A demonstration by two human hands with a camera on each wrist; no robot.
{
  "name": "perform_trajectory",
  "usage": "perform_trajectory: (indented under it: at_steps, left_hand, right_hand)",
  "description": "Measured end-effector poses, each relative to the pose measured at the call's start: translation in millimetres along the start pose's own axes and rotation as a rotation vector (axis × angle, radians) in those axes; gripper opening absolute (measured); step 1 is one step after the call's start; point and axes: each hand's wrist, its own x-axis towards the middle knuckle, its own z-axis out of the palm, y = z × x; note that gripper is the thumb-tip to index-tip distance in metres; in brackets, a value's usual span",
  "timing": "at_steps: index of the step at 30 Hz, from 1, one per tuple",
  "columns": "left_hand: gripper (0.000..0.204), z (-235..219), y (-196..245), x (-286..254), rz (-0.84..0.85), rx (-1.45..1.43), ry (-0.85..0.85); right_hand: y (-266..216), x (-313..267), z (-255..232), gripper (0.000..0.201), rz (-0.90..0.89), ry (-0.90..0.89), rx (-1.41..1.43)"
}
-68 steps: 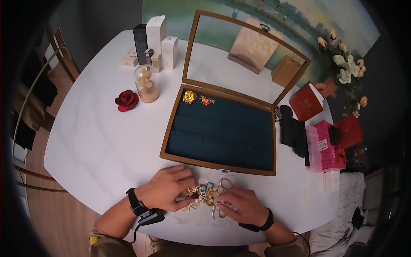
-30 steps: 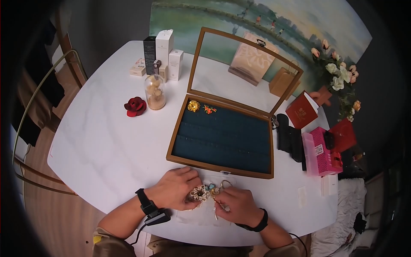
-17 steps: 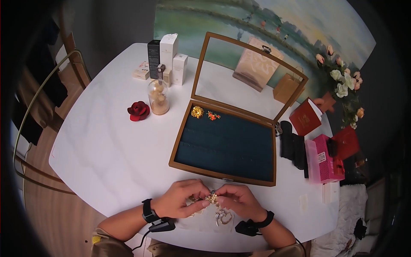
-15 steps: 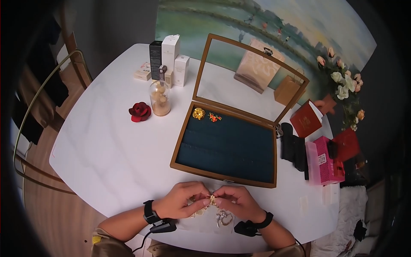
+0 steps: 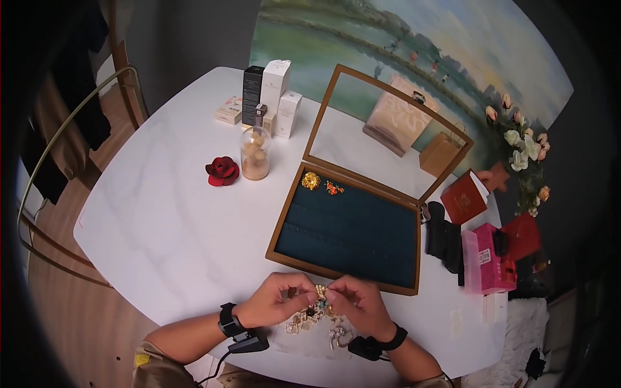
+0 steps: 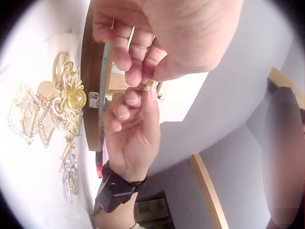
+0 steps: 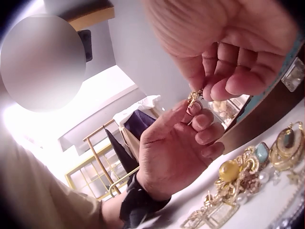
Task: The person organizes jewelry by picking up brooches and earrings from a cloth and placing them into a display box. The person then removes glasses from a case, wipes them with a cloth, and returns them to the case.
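Observation:
Above the near edge of the white table, my left hand (image 5: 275,301) and right hand (image 5: 359,304) meet at their fingertips. Between them they pinch a small gold piece of jewelry (image 7: 193,98), mostly covered by fingers and thumbs. Just below lies a jewelry pile (image 6: 62,105) with gold chains, a yellow bead (image 7: 229,170), turquoise stones (image 7: 261,152) and sparkling square pieces (image 6: 24,114). A flower piece with a dark centre (image 5: 310,312) is among them. Beyond the hands stands an open wooden display case (image 5: 343,275), holding a gold flower brooch (image 5: 310,180) and a red-orange brooch (image 5: 334,187).
The case's glazed lid (image 5: 325,110) leans back upright. Left of it are a red fabric flower (image 5: 222,171), a glass dome (image 5: 255,155) and several cosmetic boxes (image 5: 275,84). Black rolls (image 5: 443,239), a pink box (image 5: 488,258) and a red booklet (image 5: 464,197) line the right side.
My hands have come together from apart over the pile and now hold the small gold piece between them. The flower piece once at my left fingers lies in the pile. The head view has shifted.

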Motion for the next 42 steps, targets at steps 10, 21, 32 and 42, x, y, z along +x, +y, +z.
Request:
perform_trajectory:
  at_steps: [10,21,32,42]
  left_hand:
    - [0.015,6.8,-7.9,3.0,0.024,-0.134,0.015]
    - [0.016,6.3,-14.5,3.9,0.036,-0.073,0.067]
    - [0.005,3.1,-18.9,6.9,0.122,0.094,0.142]
    - [0.008,-1.0,-17.7,4.8,0.117,0.084,0.163]
  right_hand:
    - [-12.5,14.9,-2.9,0.016,-0.099,0.015,-0.085]
    - [-19.5,28.4,-7.0,0.011,-0.172,0.002,-0.239]
    - [-27.2,103.8,-95.8,0.010,-0.226,0.197,-0.398]
    - [19.9,178.1,-159.3,0.014,-0.208,0.240,-0.576]
